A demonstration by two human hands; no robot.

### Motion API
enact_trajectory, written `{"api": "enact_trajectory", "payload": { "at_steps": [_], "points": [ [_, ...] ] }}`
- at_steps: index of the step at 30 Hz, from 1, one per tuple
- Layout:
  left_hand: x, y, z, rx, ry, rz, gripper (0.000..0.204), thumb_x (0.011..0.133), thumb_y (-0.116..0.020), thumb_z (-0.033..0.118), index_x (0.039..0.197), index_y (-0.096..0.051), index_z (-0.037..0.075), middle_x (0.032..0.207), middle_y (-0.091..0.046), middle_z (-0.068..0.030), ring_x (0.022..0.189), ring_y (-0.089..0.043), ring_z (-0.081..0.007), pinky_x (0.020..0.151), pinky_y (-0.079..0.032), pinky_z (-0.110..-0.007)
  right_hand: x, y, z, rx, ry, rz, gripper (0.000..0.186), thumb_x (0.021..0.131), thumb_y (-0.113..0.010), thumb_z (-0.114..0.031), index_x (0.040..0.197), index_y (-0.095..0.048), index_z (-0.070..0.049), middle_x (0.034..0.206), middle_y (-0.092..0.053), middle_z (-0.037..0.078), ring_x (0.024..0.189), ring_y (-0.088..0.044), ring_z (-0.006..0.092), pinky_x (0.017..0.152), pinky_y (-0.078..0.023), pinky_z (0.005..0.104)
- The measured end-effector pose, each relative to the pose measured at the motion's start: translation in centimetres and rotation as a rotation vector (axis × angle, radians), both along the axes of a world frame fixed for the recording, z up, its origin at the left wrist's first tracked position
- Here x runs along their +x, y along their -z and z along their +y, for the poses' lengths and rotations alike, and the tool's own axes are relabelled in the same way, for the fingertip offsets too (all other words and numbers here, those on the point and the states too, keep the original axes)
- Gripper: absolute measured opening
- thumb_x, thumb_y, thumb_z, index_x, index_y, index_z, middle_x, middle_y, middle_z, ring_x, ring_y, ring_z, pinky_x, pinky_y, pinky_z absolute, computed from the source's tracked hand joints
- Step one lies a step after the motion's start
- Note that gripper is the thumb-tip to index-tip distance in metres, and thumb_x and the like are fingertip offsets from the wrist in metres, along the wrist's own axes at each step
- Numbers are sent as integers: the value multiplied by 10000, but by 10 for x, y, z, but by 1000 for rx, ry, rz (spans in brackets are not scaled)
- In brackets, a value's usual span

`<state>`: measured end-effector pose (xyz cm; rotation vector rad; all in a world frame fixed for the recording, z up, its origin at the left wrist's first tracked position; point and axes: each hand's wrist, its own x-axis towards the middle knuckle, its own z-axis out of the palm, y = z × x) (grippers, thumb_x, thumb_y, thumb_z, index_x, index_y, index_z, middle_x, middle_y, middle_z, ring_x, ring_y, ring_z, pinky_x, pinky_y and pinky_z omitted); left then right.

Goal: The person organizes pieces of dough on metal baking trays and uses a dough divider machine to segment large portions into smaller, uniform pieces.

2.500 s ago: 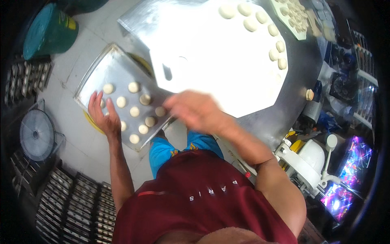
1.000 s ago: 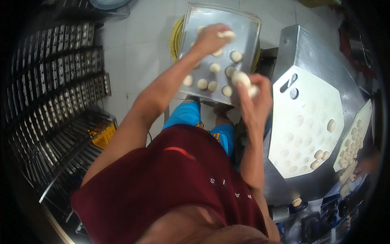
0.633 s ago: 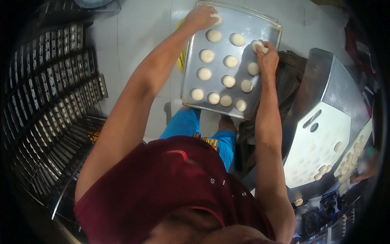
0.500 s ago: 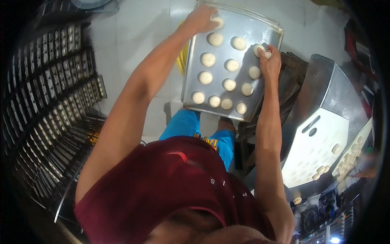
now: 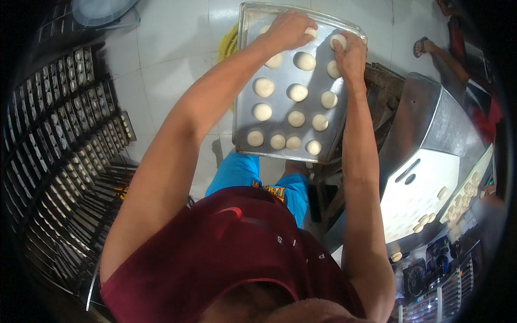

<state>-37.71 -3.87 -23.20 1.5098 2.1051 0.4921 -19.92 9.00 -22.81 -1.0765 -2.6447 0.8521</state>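
Observation:
A metal baking tray holds rows of round, pale dough balls. My left hand reaches over the tray's far end, its fingers closed round a dough ball in the far row. At the far right corner, my right hand has its thumb and fingers on another dough ball, which sits on or just over the metal. Part of a ball at the far left shows behind my left hand. The two nearest middle balls lie close together.
On the left stands a dark rack loaded with filled trays. To the right, a metal machine carries a white board with dough pieces on it. A yellow coil lies beyond the tray. Another person's foot shows at upper right.
My left hand has moved right, from the far left ball to the far middle one. My right hand has shifted farther away, toward the far right corner. Another person's leg has come into view.

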Motion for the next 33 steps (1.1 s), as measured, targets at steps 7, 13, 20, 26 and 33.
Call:
{"api": "enact_trajectory", "payload": {
  "at_steps": [7,13,20,26,33],
  "points": [
    [32,-16,-71,296,-146,266,681,926,-649,395,1418,-463,-36,1498,-437,-226,1401,-378,-386,1168,-271,-532,23,13,-49,322,-198,-96,720,980,-559,-451,1472,-354,32,1541,-355,260,1472,-266,425,1171,-228,622],
    [38,2,-111,137,-105,265,830,969,-554,516,1497,-326,-82,1598,-263,-274,1507,-222,-391,1225,-174,-535,21,18,-53,279,-185,-251,792,993,-489,-534,1529,-289,14,1620,-233,244,1521,-161,415,1194,-127,648],
    [23,12,-107,154,-22,226,797,969,-552,484,1521,-315,-40,1618,-247,-236,1519,-195,-382,1233,-160,-532,-25,8,-87,216,-405,-88,783,1003,-458,-543,1528,-295,15,1620,-247,240,1524,-178,400,1190,-129,645],
    [34,-12,-124,162,-24,134,794,961,-574,434,1540,-279,-24,1625,-233,-226,1525,-178,-378,1229,-130,-563,-17,9,-75,44,-417,-13,831,995,-447,-582,1545,-272,15,1611,-265,251,1521,-182,404,1208,-123,608],
    [74,-2,-157,100,45,139,818,948,-616,469,1530,-300,-11,1620,-253,-199,1520,-200,-357,1236,-155,-524,36,24,-54,350,-281,-203,845,1006,-394,-606,1540,-277,39,1620,-234,261,1528,-144,414,1218,-73,598]
  ]
}}
